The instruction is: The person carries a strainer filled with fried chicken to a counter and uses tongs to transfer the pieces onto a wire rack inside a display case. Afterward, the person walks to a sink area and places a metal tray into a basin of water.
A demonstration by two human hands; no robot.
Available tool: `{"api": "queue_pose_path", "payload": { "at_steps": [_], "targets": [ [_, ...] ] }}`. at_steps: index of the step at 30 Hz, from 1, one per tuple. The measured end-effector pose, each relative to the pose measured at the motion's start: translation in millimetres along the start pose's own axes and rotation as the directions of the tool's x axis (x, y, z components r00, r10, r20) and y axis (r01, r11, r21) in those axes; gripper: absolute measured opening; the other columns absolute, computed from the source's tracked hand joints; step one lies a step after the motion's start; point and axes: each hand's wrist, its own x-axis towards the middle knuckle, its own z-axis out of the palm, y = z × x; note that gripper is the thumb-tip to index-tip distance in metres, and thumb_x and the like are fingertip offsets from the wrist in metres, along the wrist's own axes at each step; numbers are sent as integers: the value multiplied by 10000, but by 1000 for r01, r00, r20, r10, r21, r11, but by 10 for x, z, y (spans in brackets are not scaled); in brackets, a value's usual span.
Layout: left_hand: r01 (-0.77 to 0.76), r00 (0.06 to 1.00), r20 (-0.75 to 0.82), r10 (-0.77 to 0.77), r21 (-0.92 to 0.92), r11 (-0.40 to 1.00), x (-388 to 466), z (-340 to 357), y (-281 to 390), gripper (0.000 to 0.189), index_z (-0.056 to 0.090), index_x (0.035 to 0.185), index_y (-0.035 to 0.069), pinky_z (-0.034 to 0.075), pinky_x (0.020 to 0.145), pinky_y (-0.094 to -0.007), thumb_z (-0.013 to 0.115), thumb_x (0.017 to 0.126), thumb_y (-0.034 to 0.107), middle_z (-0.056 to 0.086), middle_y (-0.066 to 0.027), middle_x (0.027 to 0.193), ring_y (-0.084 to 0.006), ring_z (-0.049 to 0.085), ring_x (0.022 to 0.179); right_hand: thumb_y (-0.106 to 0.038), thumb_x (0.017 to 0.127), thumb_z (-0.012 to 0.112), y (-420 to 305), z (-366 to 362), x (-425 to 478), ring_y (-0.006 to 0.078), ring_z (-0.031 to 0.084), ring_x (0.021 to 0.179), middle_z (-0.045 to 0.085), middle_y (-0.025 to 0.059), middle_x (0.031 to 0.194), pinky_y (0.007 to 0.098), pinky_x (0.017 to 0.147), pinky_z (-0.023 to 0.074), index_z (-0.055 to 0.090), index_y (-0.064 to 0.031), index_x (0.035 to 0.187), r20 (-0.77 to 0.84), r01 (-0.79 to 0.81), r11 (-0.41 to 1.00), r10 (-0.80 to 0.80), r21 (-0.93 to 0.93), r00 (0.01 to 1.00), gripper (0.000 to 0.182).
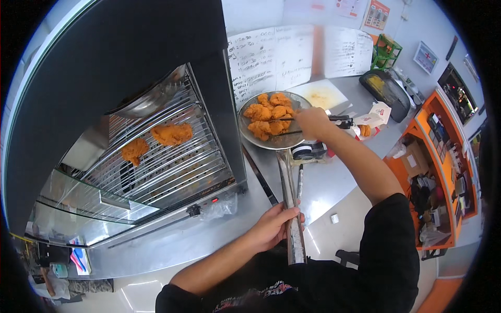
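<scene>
My left hand (278, 223) is closed round the long metal handle of a round mesh strainer (261, 145). Several pieces of fried chicken (258, 112) lie in the strainer. Over its right side, my right hand (313, 123) grips a pair of tongs (339, 120), whose thin arms reach among the chicken pieces; whether the tips pinch a piece I cannot tell. Left of the strainer, two more pieces of fried chicken (172, 134) rest apart on the wire rack (195, 156) inside a heated display cabinet.
The dark cabinet frame (233, 117) stands close to the strainer's left edge. On the steel counter are a cutting board (323, 94), an open food box (373, 117), a tape dispenser (309, 151), a marker (300, 182) and a black container (385, 94). Orange shelves (426, 172) stand at right.
</scene>
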Motion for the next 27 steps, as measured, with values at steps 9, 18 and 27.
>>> {"api": "queue_pose_path", "payload": {
  "at_steps": [9,18,27],
  "targets": [
    [27,999,-17,-27,9,1000,-53,17,35,387,474,1249,80,525,758,-370,609,941,270,605,-69,997,-204,619,882,-114,731,662,-132,84,-157,301,666,941,634,124,1099,423,740,548,577,-54,1152,-5,-55,998,55,-41,998,434],
    [-13,1000,13,12,64,998,-39,-24,12,327,509,1117,107,513,717,-295,618,932,353,624,-15,974,-120,618,803,-236,808,682,-20,-111,-452,307,665,913,630,115,1075,447,748,529,546,-147,1269,-25,-57,998,57,-16,998,489],
    [3,999,52,-5,50,999,42,-105,-30,319,507,1108,123,507,751,-327,635,915,343,611,-10,1007,-144,608,866,-240,802,687,-69,-822,-1445,294,654,827,624,79,1020,432,682,509,542,-148,1284,-256,-72,991,41,-112,966,512]
  ]
}}
